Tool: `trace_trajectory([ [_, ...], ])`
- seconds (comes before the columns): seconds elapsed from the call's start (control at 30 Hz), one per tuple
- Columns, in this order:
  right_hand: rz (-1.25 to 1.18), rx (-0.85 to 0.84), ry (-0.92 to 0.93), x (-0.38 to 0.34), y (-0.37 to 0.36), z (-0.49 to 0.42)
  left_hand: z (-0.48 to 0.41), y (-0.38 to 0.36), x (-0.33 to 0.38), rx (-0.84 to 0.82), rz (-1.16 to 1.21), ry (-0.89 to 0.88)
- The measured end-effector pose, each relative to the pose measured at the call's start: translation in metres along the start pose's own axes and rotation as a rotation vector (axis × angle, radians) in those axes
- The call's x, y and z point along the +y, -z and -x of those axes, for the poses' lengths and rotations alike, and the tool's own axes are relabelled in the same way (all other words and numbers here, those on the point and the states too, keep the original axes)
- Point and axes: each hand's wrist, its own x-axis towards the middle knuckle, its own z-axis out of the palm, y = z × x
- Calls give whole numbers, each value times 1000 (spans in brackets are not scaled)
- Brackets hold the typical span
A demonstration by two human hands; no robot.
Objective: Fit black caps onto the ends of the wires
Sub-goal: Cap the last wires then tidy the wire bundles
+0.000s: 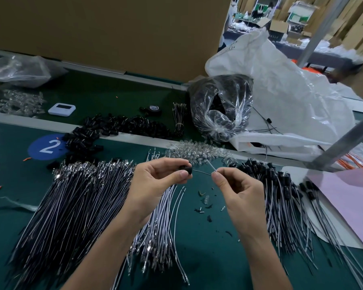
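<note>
My left hand (155, 181) pinches a black cap (187, 170) between thumb and fingers above the green table (208, 258). A thin wire (203, 172) runs from the cap to my right hand (239, 193), which pinches the wire at its white end. A big fan of bare black and white wires (76, 201) lies at the left under my left forearm. More white wires (168, 210) lie between my hands. Capped wires (281, 197) are piled at the right. Loose black caps (117, 126) heap at the back left.
A clear bag of black parts (220, 105) and a large white plastic bag (291, 97) stand at the back right. Clear small parts (197, 150) lie behind my hands. A white device (61, 109), a tape roll (154, 108), a pink sheet (344, 197) and a metal post (344, 143) are around.
</note>
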Motion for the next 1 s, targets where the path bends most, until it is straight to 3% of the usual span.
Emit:
trace_trajectory([
  [0.4,35,-29,33,0,3,-3,1,-1,-2,-49,-46,27],
  [0.77,125,-43,100,-5,-12,3,4,-9,-11,-97,-229,-57],
  [1.0,81,-1,99,-5,-16,6,6,-5,-14,66,35,68],
])
